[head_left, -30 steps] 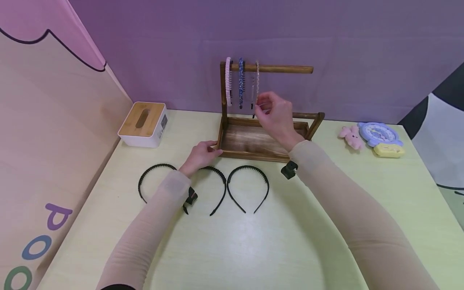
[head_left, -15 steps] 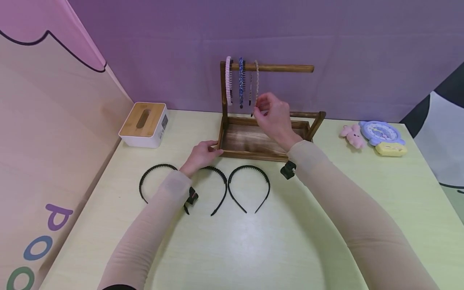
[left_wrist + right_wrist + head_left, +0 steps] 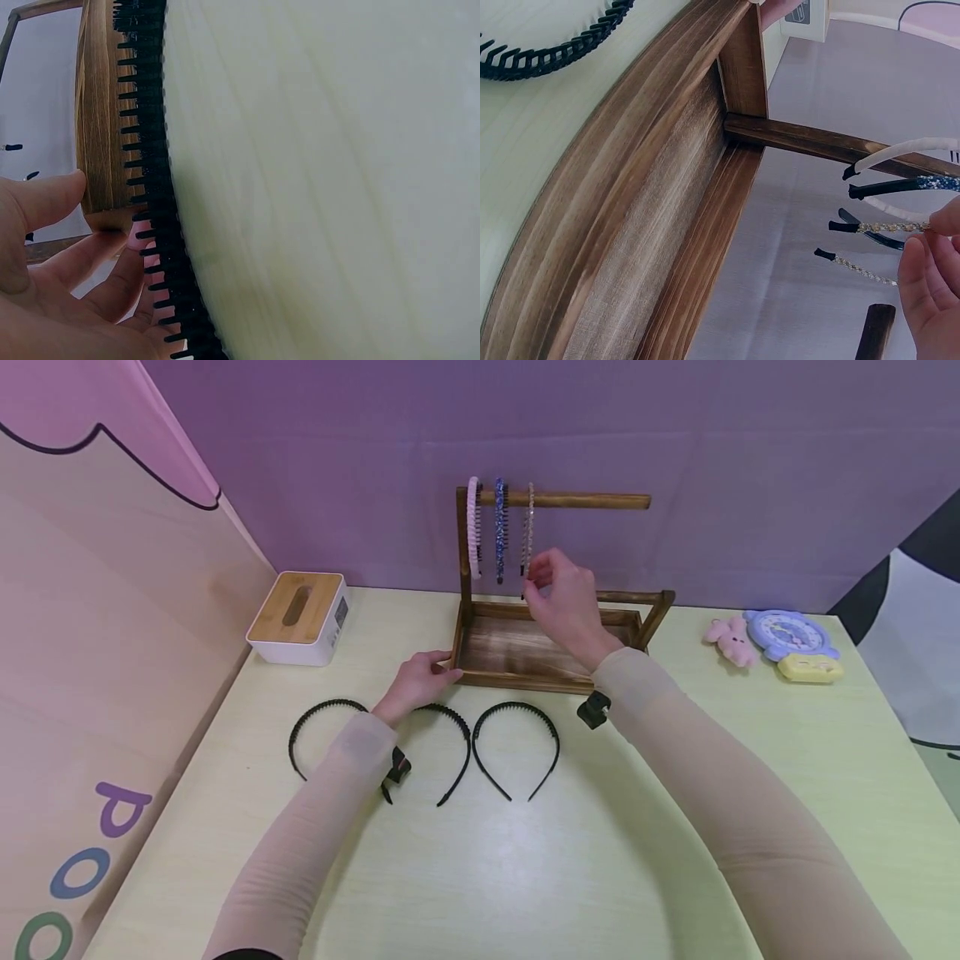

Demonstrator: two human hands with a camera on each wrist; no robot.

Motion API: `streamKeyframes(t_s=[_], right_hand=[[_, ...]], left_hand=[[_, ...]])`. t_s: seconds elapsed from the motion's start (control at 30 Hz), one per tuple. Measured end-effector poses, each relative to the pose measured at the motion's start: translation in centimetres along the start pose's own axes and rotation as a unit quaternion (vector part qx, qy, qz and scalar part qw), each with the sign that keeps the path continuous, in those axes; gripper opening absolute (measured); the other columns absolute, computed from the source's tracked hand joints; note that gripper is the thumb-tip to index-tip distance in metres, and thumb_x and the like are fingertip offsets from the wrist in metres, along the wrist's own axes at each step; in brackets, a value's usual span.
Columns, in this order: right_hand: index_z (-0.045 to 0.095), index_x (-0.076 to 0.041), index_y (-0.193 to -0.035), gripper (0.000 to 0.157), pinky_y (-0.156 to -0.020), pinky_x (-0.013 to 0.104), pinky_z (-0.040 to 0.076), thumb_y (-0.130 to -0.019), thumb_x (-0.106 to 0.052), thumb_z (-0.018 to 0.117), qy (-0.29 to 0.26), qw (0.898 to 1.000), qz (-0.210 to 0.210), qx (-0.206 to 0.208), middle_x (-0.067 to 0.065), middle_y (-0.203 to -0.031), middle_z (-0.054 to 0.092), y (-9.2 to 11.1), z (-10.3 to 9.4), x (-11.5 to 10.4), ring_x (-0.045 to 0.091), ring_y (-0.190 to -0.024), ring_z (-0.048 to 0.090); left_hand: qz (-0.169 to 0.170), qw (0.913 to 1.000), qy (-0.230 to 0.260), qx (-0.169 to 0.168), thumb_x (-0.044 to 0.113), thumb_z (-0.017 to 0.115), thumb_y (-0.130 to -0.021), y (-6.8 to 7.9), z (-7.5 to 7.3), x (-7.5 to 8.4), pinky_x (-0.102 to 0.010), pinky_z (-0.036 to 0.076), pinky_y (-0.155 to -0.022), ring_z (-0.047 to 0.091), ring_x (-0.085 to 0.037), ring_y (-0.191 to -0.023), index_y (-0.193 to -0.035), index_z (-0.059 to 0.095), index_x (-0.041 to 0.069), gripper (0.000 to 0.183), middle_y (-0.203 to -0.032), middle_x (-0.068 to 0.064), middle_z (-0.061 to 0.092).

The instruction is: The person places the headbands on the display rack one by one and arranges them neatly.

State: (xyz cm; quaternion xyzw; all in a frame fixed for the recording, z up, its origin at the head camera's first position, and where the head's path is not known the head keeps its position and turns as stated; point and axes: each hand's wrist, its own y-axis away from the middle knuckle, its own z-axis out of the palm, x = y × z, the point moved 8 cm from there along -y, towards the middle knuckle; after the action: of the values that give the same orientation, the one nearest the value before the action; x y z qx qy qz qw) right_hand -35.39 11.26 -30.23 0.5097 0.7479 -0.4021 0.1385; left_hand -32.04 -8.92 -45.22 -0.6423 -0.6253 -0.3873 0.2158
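In the head view, my right hand pinches a thin glittery headband near its lower end. That headband hangs over the top bar of a wooden stand. The right wrist view shows its beaded band between thumb and fingers, with black tips. A pink headband and a blue sequined headband hang on the bar to its left. My left hand holds the front left corner of the stand's tray. In the left wrist view, thumb and fingers lie on either side of the wood.
Black toothed headbands lie on the table in front of the stand, one to the right and others partly under my left arm. A tissue box stands at the left. A pink plush, blue clock and yellow item sit right.
My right hand has shifted slightly left, and the glittery headband has turned so its two ends nearly line up. The left hand stays on the stand.
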Motion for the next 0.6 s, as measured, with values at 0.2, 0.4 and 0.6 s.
streamKeyframes(t_s=[0.2,0.4,0.6], right_hand=[[0.059,0.0,-0.106,0.018,-0.073,0.032,0.051,-0.092,-0.01,0.061,-0.018,1.0,0.015,-0.012,0.008,-0.095,0.066,-0.01,0.32,0.46,0.018,-0.085,0.062],[0.059,-0.001,-0.106,0.018,-0.072,0.032,0.051,-0.092,-0.012,0.061,-0.019,1.0,0.017,-0.019,0.008,-0.095,0.066,-0.02,0.32,0.49,0.018,-0.086,0.062],[0.059,-0.001,-0.107,0.019,-0.072,0.033,0.05,-0.091,-0.011,0.062,-0.018,0.999,0.017,-0.023,0.008,-0.096,0.065,-0.1,0.28,0.5,0.019,-0.087,0.061]], left_hand=[[-0.002,1.0,-0.005,-0.001,0.033,0.06,-0.095,0.19,0.0,0.05,-0.04,0.044,-0.092,0.054,-0.028,-0.112,-0.141,0.048,0.008,0.054,-0.124,-0.015,0.059],[0.001,1.0,-0.006,0.001,0.033,0.061,-0.094,0.17,-0.08,0.09,-0.04,0.045,-0.09,0.055,-0.027,-0.11,-0.14,0.049,0.008,0.054,-0.122,-0.015,0.06],[0.011,0.9999,-0.008,0.003,0.033,0.062,-0.094,0.0,-0.13,0.11,-0.039,0.046,-0.088,0.057,-0.026,-0.108,-0.139,0.05,0.009,0.052,-0.119,-0.014,0.062]])
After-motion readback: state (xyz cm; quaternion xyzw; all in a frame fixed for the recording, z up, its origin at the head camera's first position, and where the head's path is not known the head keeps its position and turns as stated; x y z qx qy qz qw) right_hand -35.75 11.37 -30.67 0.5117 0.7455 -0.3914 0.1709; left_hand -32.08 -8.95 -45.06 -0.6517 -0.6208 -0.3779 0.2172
